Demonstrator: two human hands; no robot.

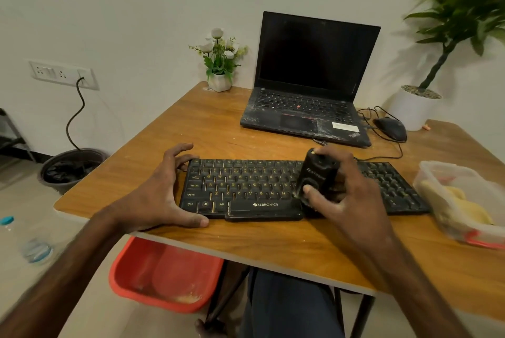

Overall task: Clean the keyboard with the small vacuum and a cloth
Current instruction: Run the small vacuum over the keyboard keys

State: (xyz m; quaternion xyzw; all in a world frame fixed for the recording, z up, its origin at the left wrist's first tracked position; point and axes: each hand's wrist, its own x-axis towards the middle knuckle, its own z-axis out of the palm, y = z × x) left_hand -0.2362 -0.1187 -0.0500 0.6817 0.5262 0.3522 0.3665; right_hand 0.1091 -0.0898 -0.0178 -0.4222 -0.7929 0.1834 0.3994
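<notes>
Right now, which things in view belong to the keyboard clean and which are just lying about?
Job: Zebronics keyboard, its end held by the left hand; small vacuum, gripped by the right hand; yellow cloth in the plastic tub.
Lying about: laptop, mouse, flower pot, potted plant, red basin, water bottle.

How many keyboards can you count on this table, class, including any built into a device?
2. The black Zebronics keyboard lies near the front edge; the laptop's built-in keyboard is behind it. None seems hidden.
</notes>
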